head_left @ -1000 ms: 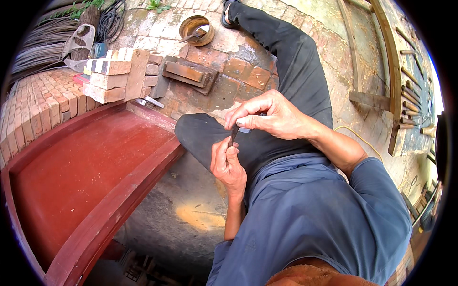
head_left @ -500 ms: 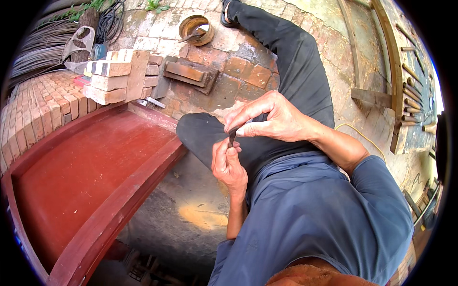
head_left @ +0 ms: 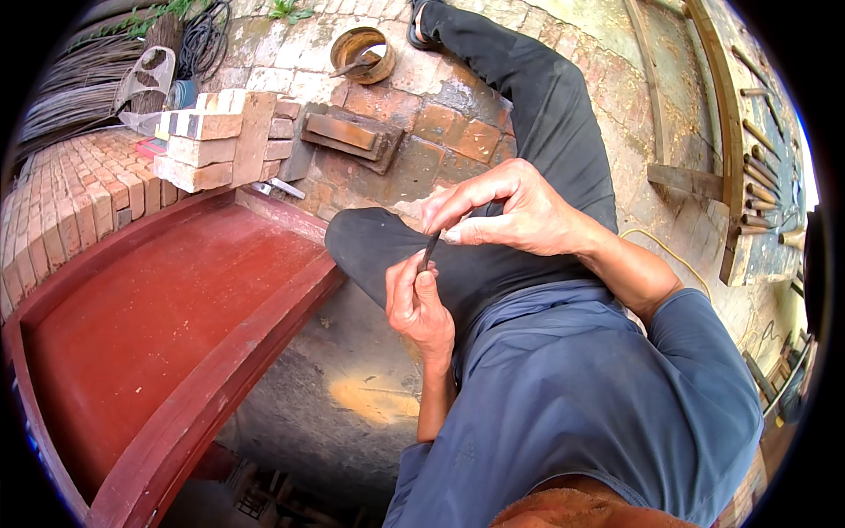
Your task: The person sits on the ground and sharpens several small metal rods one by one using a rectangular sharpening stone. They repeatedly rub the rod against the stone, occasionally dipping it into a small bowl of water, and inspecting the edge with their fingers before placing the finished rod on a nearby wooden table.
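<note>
Above my dark-trousered knee, a thin dark flat piece (head_left: 429,253), blade-like in shape, is held up on a slant. The thumb and fingers of my left hand (head_left: 421,304) pinch its lower end. At its upper end, the thumb and curled fingertips of my right hand (head_left: 515,216) come together around the edge. The piece appears narrow, seen nearly edge-on, and my fingers cover part of it.
A dark two-layered block (head_left: 348,132), likely a sharpening stone on a base, lies on wet bricks beside a round pot (head_left: 348,44). Stacked bricks (head_left: 202,150) and a red-painted wooden panel (head_left: 176,326) are at left. Wooden-handled tools (head_left: 761,180) lie on a bench at right.
The dark piece has turned and now shows a narrower side. My right hand has shifted slightly right, and its fingers have moved on the upper end. My left hand has barely moved.
</note>
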A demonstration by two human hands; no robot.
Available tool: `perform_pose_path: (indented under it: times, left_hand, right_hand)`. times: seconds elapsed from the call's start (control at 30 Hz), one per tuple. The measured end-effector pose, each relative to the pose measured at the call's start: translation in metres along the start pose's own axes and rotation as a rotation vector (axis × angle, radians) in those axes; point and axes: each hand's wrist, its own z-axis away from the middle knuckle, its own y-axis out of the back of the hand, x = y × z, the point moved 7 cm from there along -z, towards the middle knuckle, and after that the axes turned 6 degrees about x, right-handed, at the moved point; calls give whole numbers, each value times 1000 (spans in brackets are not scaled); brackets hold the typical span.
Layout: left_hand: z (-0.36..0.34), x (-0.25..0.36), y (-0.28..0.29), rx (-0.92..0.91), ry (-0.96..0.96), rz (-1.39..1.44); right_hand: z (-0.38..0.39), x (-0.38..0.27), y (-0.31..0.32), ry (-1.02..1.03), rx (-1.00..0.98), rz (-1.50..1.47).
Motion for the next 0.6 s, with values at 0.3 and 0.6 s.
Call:
perform_pose_path:
  times: [0.3, 0.6]
  left_hand:
    - [-8, 21, 13, 180, -163, -290]
    - [-9, 42, 7, 151, -399, -604]
  right_hand:
    - [0, 15, -2, -139, 50, 147]
    - [-5, 49, 6, -303, 163, 61]
